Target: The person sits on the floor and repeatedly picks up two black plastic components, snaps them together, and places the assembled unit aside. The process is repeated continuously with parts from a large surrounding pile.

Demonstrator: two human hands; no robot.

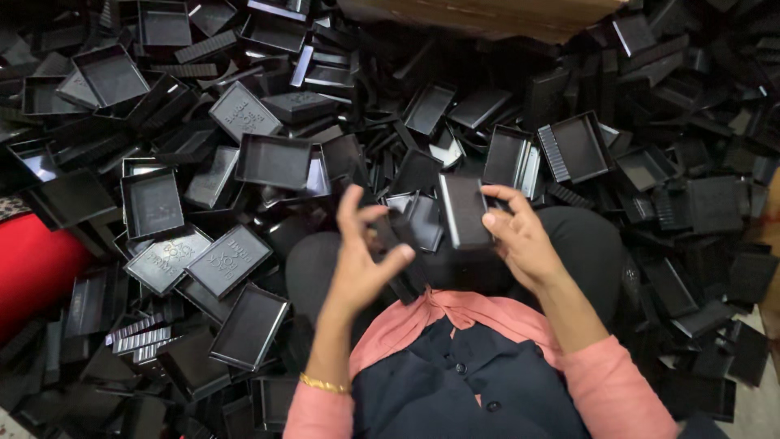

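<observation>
Two hands work over a heap of black trays (272,160): right hand (520,236) clamped on a black tray (465,210), left hand (361,260) pinching a small black piece (388,236) just beside it.

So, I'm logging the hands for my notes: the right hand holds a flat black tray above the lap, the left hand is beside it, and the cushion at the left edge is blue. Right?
Not quite: in the head view the cushion is red, not blue. The rest stands: the right hand holds the flat black tray, with the left hand beside it.
</observation>
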